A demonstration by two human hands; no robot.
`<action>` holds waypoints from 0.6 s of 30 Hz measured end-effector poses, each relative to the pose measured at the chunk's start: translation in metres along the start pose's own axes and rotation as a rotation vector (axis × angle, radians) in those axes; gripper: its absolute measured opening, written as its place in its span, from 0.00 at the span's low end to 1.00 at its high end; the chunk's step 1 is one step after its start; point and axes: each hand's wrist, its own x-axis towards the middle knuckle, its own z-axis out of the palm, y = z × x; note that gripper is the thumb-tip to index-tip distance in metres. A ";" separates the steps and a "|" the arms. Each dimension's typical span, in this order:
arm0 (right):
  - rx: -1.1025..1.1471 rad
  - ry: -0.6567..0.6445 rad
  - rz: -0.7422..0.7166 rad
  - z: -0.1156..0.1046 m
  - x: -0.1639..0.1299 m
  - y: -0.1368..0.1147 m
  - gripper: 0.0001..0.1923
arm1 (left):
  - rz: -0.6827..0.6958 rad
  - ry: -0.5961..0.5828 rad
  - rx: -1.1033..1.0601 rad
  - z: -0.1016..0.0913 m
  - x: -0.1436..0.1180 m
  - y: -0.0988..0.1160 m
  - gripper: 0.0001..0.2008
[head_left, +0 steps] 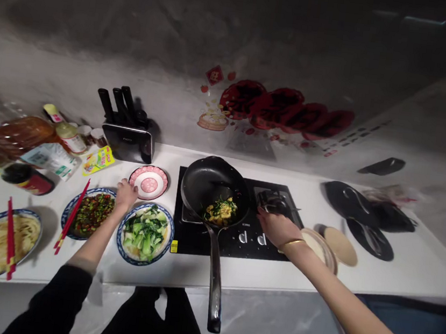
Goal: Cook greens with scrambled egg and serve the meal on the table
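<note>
- Left of centre in the frame, the left hand (126, 194) reaches to the near rim of the pink saucer (148, 182); its fingers look loosely curled at the edge, though whether they grip it I cannot tell.
- The saucer is small, empty and white with a pink pattern, and sits between the knife block (128, 135) and the plate of greens (145, 231).
- At centre right, the right hand (276, 225) rests spread and unclenched over the stove (234, 239), near the knobs (probably within reach of the controls).
- The frying pan (215, 192) holds egg with greens, its handle pointing toward the lower edge for an easy grab.
</note>
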 end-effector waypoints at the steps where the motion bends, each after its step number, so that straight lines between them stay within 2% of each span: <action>1: 0.002 -0.039 -0.002 -0.005 -0.008 0.001 0.20 | 0.049 0.016 0.032 -0.002 -0.017 -0.002 0.14; 2: 0.004 -0.073 -0.014 -0.011 -0.018 0.004 0.19 | 0.137 0.013 0.068 -0.002 -0.039 -0.006 0.12; 3: 0.004 -0.100 -0.029 -0.017 -0.027 0.009 0.18 | 0.205 -0.074 0.074 -0.001 -0.065 -0.010 0.11; 4: -0.001 -0.119 -0.039 -0.024 -0.035 0.014 0.18 | 0.180 -0.247 0.058 0.003 -0.094 -0.015 0.12; 6: -0.010 -0.129 -0.042 -0.036 -0.041 0.024 0.18 | -0.020 -0.714 -0.043 0.019 -0.154 -0.023 0.20; 7: -0.011 -0.118 -0.038 -0.040 -0.038 0.027 0.18 | -0.131 -0.891 -0.134 0.030 -0.184 -0.024 0.22; 9: -0.007 -0.065 -0.034 -0.041 -0.022 0.025 0.19 | -0.319 -1.178 -0.378 0.057 -0.234 -0.022 0.22; 10: -0.003 -0.025 -0.047 -0.038 -0.012 0.019 0.20 | -0.381 -1.251 -0.480 0.070 -0.254 -0.018 0.22; 12: -0.006 0.038 -0.082 -0.027 0.008 0.004 0.22 | -0.548 -1.217 -0.699 0.095 -0.281 -0.008 0.23; 14: -0.016 0.034 -0.116 -0.016 0.016 -0.008 0.23 | -0.700 -1.103 -0.856 0.112 -0.294 0.000 0.23; 16: -0.015 -0.031 -0.149 -0.012 0.009 -0.009 0.22 | -0.792 -1.017 -0.921 0.120 -0.298 0.004 0.22; 18: -0.009 -0.100 -0.174 -0.017 -0.006 0.005 0.21 | -0.808 -0.987 -0.916 0.124 -0.298 0.005 0.24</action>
